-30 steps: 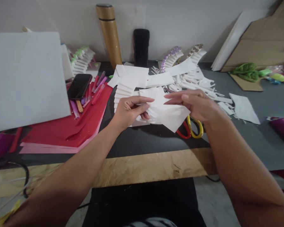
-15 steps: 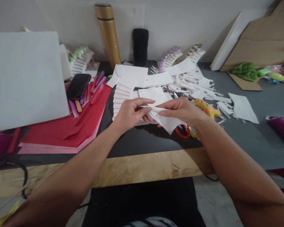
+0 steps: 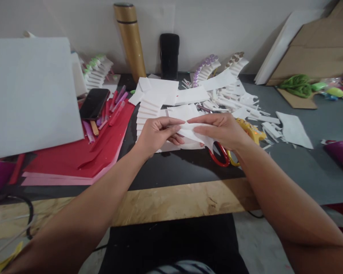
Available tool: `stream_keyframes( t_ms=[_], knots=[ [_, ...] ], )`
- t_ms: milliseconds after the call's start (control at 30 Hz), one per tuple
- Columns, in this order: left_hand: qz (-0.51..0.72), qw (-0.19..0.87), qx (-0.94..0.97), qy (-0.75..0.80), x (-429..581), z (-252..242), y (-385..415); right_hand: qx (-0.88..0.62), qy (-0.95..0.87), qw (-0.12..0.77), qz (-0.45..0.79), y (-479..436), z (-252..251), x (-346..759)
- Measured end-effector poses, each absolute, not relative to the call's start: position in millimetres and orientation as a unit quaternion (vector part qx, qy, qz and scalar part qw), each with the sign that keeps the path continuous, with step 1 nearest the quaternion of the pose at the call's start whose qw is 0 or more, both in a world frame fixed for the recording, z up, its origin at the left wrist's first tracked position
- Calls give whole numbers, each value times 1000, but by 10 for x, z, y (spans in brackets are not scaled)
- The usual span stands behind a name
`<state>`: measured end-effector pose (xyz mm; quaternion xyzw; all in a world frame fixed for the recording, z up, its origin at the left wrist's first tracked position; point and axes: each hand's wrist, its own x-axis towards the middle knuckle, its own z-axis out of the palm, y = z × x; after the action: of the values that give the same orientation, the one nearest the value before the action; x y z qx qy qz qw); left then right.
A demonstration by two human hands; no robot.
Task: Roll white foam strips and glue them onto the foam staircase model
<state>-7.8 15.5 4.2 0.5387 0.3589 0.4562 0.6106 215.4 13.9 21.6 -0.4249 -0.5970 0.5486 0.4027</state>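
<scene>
The left hand and right hand both pinch a white paper piece between thumb and fingers, just above the dark tabletop and the red-and-yellow scissors. A purple packet at the right edge bears a label too small to read.

head camera, forward-down — close over desk

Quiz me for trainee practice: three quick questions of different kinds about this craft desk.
1. True or false: the left hand and right hand both pinch the white paper.
2. The phone lies on: A) red paper B) cardboard C) bare wood.
3. Which hand is nearer the scissors?
Key: 1 true; 2 A; 3 right.
</scene>
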Motion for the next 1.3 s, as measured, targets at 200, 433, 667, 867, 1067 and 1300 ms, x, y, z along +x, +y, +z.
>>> stream_keyframes(
  t_ms=[200,433,667,867,1067,1300],
  knots=[
    [453,666,478,350,-106,45,158,-375,-604,409,572,172,188,2179],
    [458,668,464,360,-101,42,166,-400,-620,396,547,159,208,2197],
    [443,660,496,351,-107,64,154,-394,-543,296,680,125,346,2267],
    [422,623,561,345,-109,76,143,-400,-572,237,676,70,368,2215],
    [412,577,597,375,-91,106,137,-431,-568,267,648,80,344,2181],
    [425,622,547,366,-82,52,145,-436,-592,305,606,103,277,2166]
  ],
)
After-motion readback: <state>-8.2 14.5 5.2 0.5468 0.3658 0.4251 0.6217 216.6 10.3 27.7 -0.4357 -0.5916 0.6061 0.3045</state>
